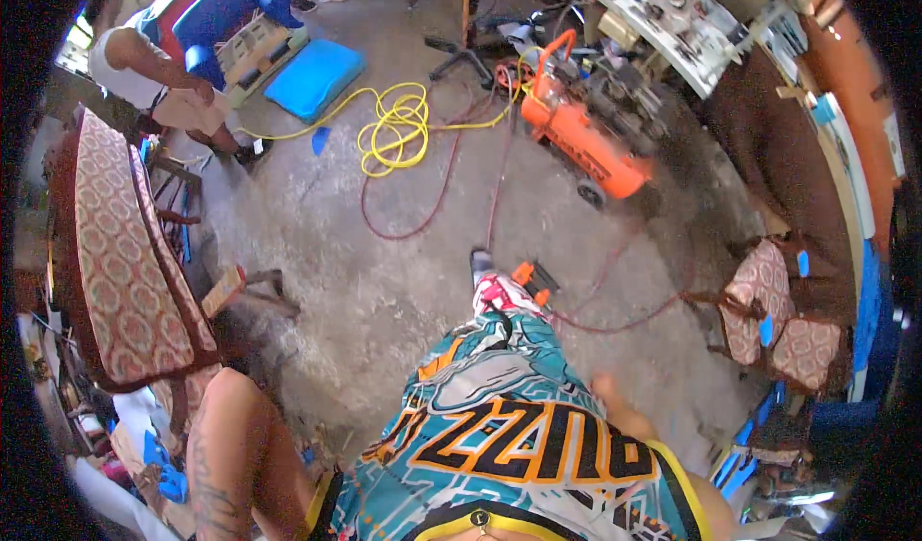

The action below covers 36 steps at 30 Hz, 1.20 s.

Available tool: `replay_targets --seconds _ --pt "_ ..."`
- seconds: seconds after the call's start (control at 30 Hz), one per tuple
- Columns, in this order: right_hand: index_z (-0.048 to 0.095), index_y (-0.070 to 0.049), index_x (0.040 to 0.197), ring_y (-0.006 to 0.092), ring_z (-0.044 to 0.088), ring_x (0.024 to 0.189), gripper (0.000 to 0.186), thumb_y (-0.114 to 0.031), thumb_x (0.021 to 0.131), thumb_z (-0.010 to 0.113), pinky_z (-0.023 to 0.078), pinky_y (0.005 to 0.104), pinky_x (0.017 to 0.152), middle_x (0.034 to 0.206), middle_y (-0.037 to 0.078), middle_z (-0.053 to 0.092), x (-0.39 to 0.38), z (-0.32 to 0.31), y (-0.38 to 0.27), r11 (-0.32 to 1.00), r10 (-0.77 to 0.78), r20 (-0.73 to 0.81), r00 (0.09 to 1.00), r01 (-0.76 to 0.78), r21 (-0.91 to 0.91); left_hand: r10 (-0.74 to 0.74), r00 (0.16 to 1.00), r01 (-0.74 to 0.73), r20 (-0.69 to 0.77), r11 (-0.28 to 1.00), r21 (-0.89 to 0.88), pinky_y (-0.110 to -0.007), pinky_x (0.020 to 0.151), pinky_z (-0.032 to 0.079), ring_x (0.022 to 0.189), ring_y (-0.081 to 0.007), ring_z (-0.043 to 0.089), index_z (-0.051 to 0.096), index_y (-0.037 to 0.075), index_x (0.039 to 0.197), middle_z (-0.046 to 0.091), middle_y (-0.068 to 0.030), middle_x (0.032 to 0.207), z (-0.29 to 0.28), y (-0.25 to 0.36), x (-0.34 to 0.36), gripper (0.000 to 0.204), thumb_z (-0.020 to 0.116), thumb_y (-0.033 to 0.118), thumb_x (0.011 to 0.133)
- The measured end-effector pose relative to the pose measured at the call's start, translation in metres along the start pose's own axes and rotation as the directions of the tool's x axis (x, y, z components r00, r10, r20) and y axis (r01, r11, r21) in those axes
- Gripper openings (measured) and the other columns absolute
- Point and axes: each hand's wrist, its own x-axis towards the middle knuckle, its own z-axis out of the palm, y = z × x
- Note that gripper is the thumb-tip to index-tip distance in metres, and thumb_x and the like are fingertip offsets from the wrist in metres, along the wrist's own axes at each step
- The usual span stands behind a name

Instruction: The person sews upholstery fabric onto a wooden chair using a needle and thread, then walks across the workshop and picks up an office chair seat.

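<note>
My left arm (230, 445) is bent at the lower left, and its hand is outside the picture. My right arm (629, 416) comes out beside the teal patterned jersey (509, 435) I wear. At its far end the hand is blurred or hidden, so I cannot make out its fingers or anything in them. Ahead of my body, near my foot (481, 264), is an orange and black air tool (534, 280), apparently on the floor. A thin dark red hose (624, 327) curves near it.
An orange air compressor (586, 143) stands ahead right, near a coiled yellow hose (396, 128). Patterned upholstered pieces are at left (134, 253) and right (759, 287). A blue cushion (315, 78) lies near a blue chair (226, 13). Another person (144, 66) stands far left.
</note>
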Motion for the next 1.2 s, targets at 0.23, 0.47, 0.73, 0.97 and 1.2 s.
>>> replay_targets --seconds 0.23,0.47,0.73,0.97,1.2 --pt "0.065 -0.006 0.076 0.0276 0.061 0.069 0.020 -0.017 0.081 0.048 0.047 0.0444 0.062 0.073 0.014 0.063 0.196 -0.116 -0.243 0.939 -0.200 -0.040 0.979 0.180 -0.293 -0.105 0.995 0.105 -0.004 0.993 0.047 -0.037 0.065 0.042 0.070 -0.0264 0.053 0.059 0.000 0.075 0.055 -0.0131 0.074 -0.142 -0.156 -0.094 0.019 0.047 0.015 0.079" --pt "0.059 -0.005 0.083 0.0248 0.060 0.063 0.040 -0.042 0.090 0.045 0.045 0.0378 0.060 0.068 0.010 0.062 0.374 -0.389 -0.729 0.761 -0.479 -0.454 0.752 0.613 0.212 -0.220 0.975 0.220 0.001 0.975 0.033 -0.040 0.067 0.042 0.071 -0.0268 0.052 0.059 0.000 0.076 0.055 -0.0130 0.074 -0.294 -0.280 -0.185 0.023 0.046 0.019 0.081" --pt "0.053 -0.005 0.075 0.0084 0.045 0.052 0.032 -0.030 0.094 0.046 0.039 0.0277 0.049 0.059 -0.001 0.049 0.473 -0.474 -0.998 0.597 -0.654 -0.424 0.626 0.772 0.218 -0.414 0.910 0.392 -0.008 0.867 -0.307 -0.029 0.057 0.043 0.068 -0.0149 0.054 0.061 0.010 0.086 0.061 -0.0035 0.090 -0.476 -0.493 -0.493 0.009 0.055 0.016 0.086" --pt "0.060 -0.006 0.071 0.0259 0.057 0.056 0.033 -0.030 0.090 0.047 0.045 0.0399 0.054 0.061 0.011 0.059 0.465 -0.398 -0.833 0.981 -0.185 -0.024 0.983 0.182 -0.071 -0.504 -0.704 0.391 -0.499 0.312 -0.866 -0.024 0.063 0.043 0.066 -0.0101 0.051 0.057 0.002 0.100 0.055 -0.0017 0.076 -0.507 -0.677 -0.695 0.018 0.055 0.017 0.090" --pt "0.060 -0.007 0.080 0.0212 0.056 0.052 0.024 -0.027 0.086 0.049 0.045 0.0400 0.045 0.067 0.009 0.060 0.555 -0.381 -0.920 0.893 0.166 0.204 0.965 -0.234 0.384 -0.698 -0.625 0.401 -0.349 0.097 -0.911 -0.022 0.059 0.044 0.070 -0.0085 0.057 0.059 0.007 0.107 0.060 0.0001 0.081 -0.585 -0.841 -0.855 0.023 0.054 0.023 0.091"
